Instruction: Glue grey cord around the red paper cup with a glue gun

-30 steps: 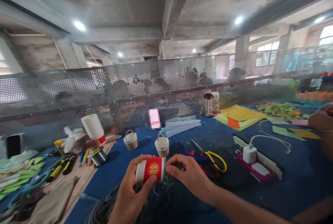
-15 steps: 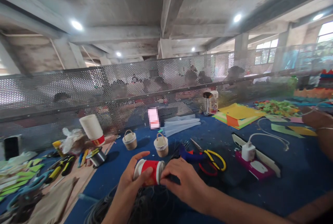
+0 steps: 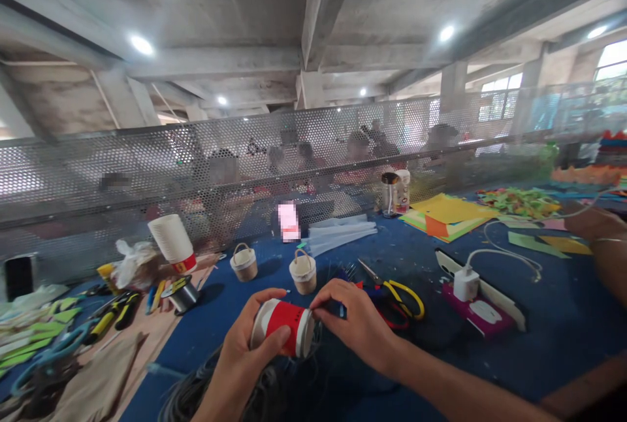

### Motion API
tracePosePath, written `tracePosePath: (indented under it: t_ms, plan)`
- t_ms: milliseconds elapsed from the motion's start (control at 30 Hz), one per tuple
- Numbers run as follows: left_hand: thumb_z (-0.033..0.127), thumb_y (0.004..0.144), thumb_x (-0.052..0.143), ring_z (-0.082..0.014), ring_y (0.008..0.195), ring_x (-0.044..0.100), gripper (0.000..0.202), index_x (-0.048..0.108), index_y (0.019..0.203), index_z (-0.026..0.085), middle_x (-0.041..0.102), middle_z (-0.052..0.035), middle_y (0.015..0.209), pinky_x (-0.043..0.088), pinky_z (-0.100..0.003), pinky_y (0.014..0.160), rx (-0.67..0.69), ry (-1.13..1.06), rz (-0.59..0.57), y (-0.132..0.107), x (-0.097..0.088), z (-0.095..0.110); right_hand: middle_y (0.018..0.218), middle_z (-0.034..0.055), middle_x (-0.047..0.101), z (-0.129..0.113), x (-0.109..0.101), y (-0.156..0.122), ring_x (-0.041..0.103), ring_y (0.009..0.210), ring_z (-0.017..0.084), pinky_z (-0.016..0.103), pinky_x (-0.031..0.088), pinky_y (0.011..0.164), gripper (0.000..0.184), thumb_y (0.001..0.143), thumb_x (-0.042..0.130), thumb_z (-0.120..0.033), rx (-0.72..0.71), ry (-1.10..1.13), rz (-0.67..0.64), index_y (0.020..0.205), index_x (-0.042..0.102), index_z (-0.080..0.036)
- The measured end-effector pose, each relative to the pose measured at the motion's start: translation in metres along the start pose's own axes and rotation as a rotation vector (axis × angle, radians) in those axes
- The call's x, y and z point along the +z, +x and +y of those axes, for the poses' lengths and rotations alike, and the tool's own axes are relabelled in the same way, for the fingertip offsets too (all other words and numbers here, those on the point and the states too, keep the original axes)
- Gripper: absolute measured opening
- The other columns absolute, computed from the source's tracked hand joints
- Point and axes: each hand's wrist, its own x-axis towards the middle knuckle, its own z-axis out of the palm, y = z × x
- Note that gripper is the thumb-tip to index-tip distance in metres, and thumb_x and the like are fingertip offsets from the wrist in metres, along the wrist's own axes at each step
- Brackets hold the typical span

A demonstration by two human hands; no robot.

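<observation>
My left hand is wrapped around a white paper cup with a red band, held on its side above the table. Thumb and fingers of my right hand are pinched together at the cup's right end; whatever is between them is too small to make out. Just beyond the cup stand two small baskets with looped handles, one basket close to my hands and another basket farther left. Under my left forearm lies a bundle of dark cord.
Yellow-handled scissors lie right of my hand, near a phone with a white charger. At left are stacked paper cups, a wire spool and cutters. A co-worker's arm reaches in at right. A perforated metal screen stands behind.
The cup has turned slightly in my left hand, showing more of its right end. My right hand has risen a little and its pinched fingers sit higher at the cup's edge.
</observation>
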Motion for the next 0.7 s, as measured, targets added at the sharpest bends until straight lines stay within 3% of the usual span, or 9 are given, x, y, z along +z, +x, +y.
tracePosePath:
  t_ms: [167, 433, 567, 700]
  plan:
    - [0.047, 0.071, 0.077, -0.0110, 0.054, 0.051, 0.054, 0.054, 0.114, 0.023, 0.063, 0.0054, 0.068, 0.040, -0.019, 0.051, 0.023, 0.009, 0.029, -0.001, 0.001, 0.000, 0.091, 0.0006, 0.073, -0.005, -0.004, 0.000, 0.066, 0.088, 0.018, 0.029, 0.043, 0.085, 0.010, 0.086, 0.068, -0.014, 0.019, 0.009, -0.044, 0.091, 0.071, -0.021]
    - [0.047, 0.072, 0.076, -0.0132, 0.057, 0.053, 0.051, 0.054, 0.112, 0.023, 0.065, 0.0047, 0.073, 0.044, -0.021, 0.052, 0.045, 0.109, 0.075, -0.002, 0.001, 0.004, 0.096, 0.0004, 0.071, -0.007, -0.004, -0.001, 0.065, 0.093, 0.017, 0.030, 0.040, 0.089, 0.013, 0.088, 0.064, -0.012, -0.081, -0.070, -0.036, 0.095, 0.067, -0.023]
    - [0.049, 0.072, 0.074, -0.0150, 0.056, 0.054, 0.047, 0.058, 0.109, 0.025, 0.066, 0.0046, 0.073, 0.046, -0.023, 0.053, 0.085, 0.235, 0.203, -0.006, 0.007, 0.011, 0.102, 0.0008, 0.069, -0.001, -0.029, 0.010, 0.063, 0.096, 0.017, 0.031, 0.038, 0.090, 0.014, 0.093, 0.056, -0.015, -0.078, -0.284, 0.001, 0.100, 0.065, -0.024]
    - [0.049, 0.071, 0.071, -0.0172, 0.060, 0.059, 0.045, 0.061, 0.108, 0.026, 0.068, 0.0023, 0.085, 0.048, -0.027, 0.057, 0.159, 0.362, 0.313, -0.008, 0.010, 0.010, 0.108, 0.0046, 0.068, 0.027, -0.069, 0.019, 0.060, 0.104, 0.023, 0.037, 0.037, 0.090, 0.012, 0.096, 0.053, -0.023, 0.180, -0.726, -0.048, 0.099, 0.065, -0.023]
